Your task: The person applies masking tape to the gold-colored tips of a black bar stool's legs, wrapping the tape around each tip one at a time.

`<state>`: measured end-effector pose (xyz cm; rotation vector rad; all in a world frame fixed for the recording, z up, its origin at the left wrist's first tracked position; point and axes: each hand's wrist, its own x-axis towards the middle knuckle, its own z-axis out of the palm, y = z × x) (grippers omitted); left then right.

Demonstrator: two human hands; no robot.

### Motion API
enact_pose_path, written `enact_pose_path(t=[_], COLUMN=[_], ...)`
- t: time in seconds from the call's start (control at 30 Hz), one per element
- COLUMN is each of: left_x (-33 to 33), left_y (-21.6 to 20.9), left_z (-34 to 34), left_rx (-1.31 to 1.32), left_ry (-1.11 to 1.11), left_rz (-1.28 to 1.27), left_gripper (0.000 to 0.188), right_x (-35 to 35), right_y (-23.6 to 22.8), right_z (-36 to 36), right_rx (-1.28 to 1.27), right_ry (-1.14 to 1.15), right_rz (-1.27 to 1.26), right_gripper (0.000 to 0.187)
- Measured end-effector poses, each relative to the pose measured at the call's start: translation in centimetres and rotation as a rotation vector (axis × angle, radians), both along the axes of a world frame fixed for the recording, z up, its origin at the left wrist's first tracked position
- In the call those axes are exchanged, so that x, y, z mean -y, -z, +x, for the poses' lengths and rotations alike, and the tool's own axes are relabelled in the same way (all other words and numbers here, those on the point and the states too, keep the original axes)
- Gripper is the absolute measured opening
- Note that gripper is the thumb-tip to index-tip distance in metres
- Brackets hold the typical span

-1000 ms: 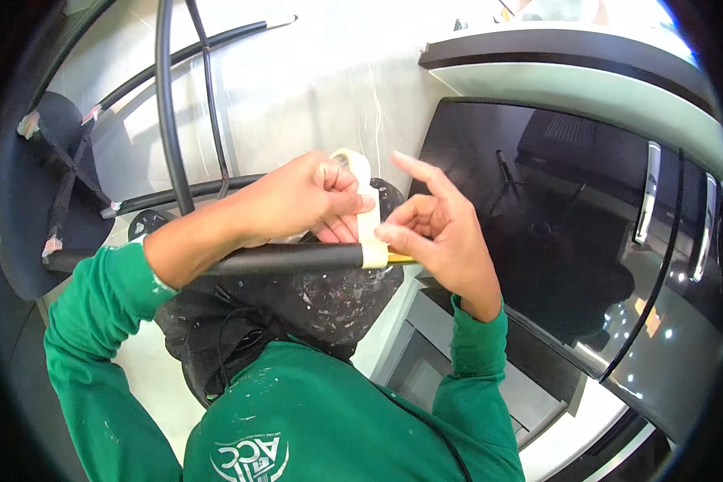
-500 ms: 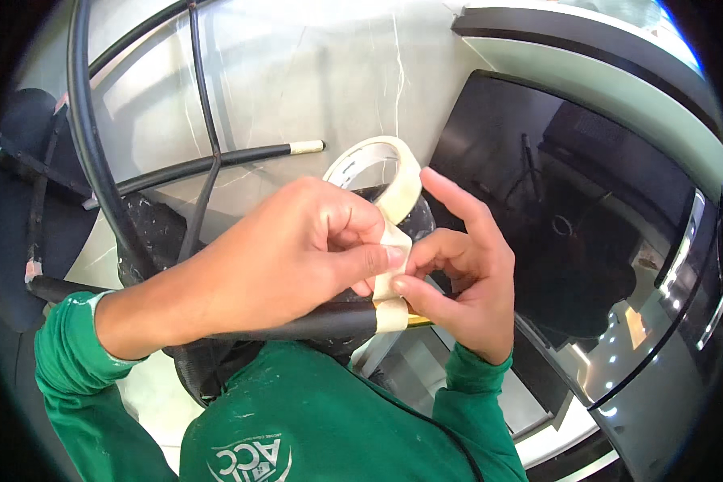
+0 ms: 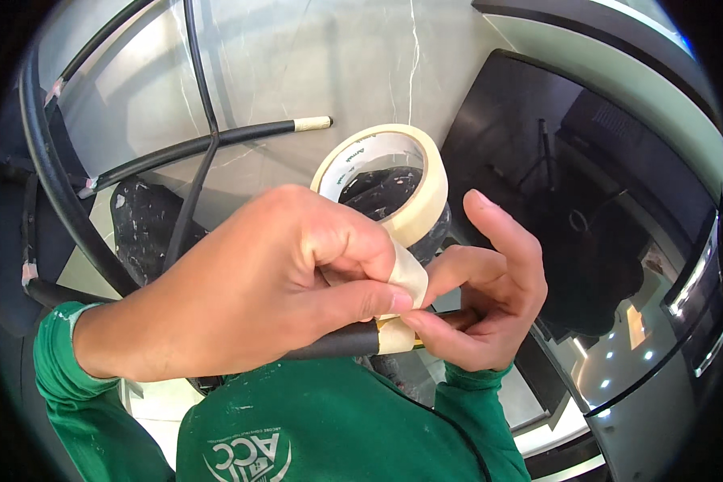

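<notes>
A roll of cream masking tape (image 3: 427,197) hangs beyond my hands, joined to a short strip (image 3: 408,277) running toward me. My left hand (image 3: 297,281) pinches this strip between thumb and bent fingers. On its other side, my right hand (image 3: 490,297) has thumb and a finger pressed together at the strip's edge, with the index finger raised. Just below, a black tube (image 3: 337,341) lies across in front of me, a band of the same tape (image 3: 395,336) wrapped around it near a yellow-gold section. My fingers partly hide that end of the tube.
Another curved black tube (image 3: 217,143) with a taped end extends behind my left hand. More black frame bars (image 3: 40,145) rise at the left. A glossy dark panel (image 3: 570,217) stands at the right, beside a pale marbled surface (image 3: 361,64).
The tape roll has swung nearer and appears larger, its opening turned more toward me. Both hands have come slightly lower, closer to the tube, still pinching the strip.
</notes>
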<state>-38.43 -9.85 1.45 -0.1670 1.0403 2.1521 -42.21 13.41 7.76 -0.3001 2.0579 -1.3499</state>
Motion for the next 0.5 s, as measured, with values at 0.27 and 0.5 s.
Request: enact_pose_path(t=[0.27, 0.5], left_x=[0.32, 0.18], left_y=[-0.41, -0.18], left_z=[-0.60, -0.52], left_rx=[-0.016, -0.088], left_ry=[0.093, 0.084], left_rz=[-0.077, -0.115], left_gripper=[0.013, 0.015], right_x=[-0.16, -0.22], right_y=[-0.10, -0.26], right_z=[-0.07, -0.05], right_rx=[-0.029, -0.008], right_ry=[0.021, 0.026], right_rz=[-0.025, -0.051], right_gripper=[0.081, 0.082])
